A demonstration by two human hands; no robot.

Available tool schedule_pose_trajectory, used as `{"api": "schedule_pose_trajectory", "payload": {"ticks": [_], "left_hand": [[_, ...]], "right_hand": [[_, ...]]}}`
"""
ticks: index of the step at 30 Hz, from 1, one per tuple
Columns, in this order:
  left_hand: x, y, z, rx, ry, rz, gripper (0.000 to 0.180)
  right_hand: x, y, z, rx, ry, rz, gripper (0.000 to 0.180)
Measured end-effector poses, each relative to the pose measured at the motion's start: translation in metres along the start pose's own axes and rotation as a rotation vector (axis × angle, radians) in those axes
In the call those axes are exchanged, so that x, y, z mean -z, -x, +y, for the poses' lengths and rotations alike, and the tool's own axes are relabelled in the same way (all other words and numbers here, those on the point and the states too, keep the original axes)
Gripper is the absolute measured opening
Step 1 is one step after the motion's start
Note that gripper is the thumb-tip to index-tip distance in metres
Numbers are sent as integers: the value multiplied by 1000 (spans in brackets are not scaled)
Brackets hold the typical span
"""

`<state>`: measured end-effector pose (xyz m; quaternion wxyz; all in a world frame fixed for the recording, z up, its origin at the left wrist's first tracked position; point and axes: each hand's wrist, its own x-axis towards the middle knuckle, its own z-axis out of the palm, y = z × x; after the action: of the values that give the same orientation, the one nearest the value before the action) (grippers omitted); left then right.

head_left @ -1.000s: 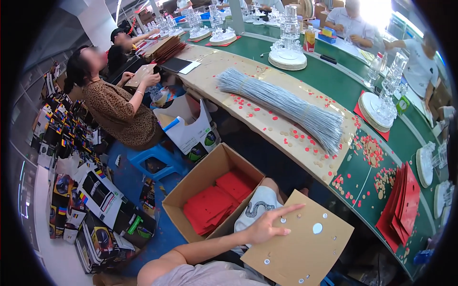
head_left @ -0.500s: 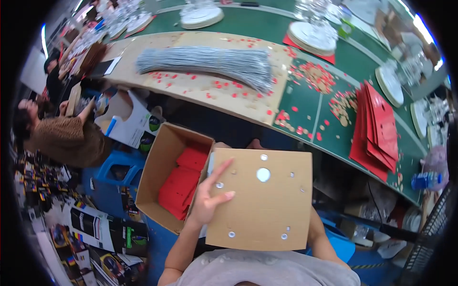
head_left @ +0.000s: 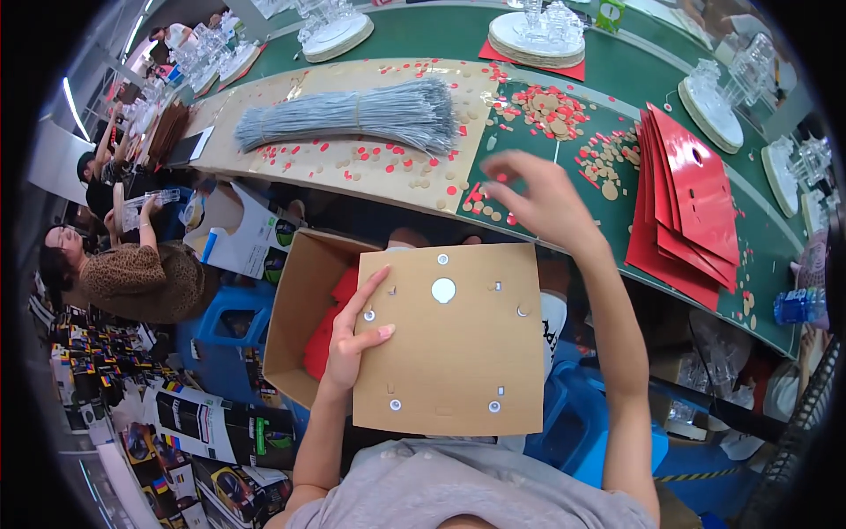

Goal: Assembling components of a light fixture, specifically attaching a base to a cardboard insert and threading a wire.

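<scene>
My left hand [head_left: 347, 351] grips the left edge of a square brown cardboard panel [head_left: 449, 353], with the thumb and a finger lying across its face. The panel has a large round hole near its top and several small holes and slots around it. It lies over my lap. My right hand [head_left: 546, 204] is raised at the near edge of the green table [head_left: 608, 249], above scattered red and brown discs [head_left: 500, 208]. Its fingers are slightly blurred, apart from the thumb, with nothing visible between them.
An open carton [head_left: 291, 348] with red sheets stands left of the panel. On the table lie a bundle of grey wires [head_left: 352, 119], a stack of red panels [head_left: 687, 212] and white round bases with clear parts [head_left: 536, 40]. A person [head_left: 132, 264] sits at the left.
My right hand has come out from behind the panel's right side and risen to the table edge. The panel stays in my left hand. The view has shifted somewhat.
</scene>
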<state>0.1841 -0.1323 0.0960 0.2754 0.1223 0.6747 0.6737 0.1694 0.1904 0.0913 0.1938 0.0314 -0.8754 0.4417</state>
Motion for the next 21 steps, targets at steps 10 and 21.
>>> {"api": "schedule_pose_trajectory", "payload": {"ticks": [10,21], "left_hand": [[-8,-6,-4,-20,-21,-45,79],[4,-16,-6,-47,46,-124,75]], "right_hand": [[-63,-87,46,-95,326,111,13],[-57,-91,50,-232,308,180,19]]}}
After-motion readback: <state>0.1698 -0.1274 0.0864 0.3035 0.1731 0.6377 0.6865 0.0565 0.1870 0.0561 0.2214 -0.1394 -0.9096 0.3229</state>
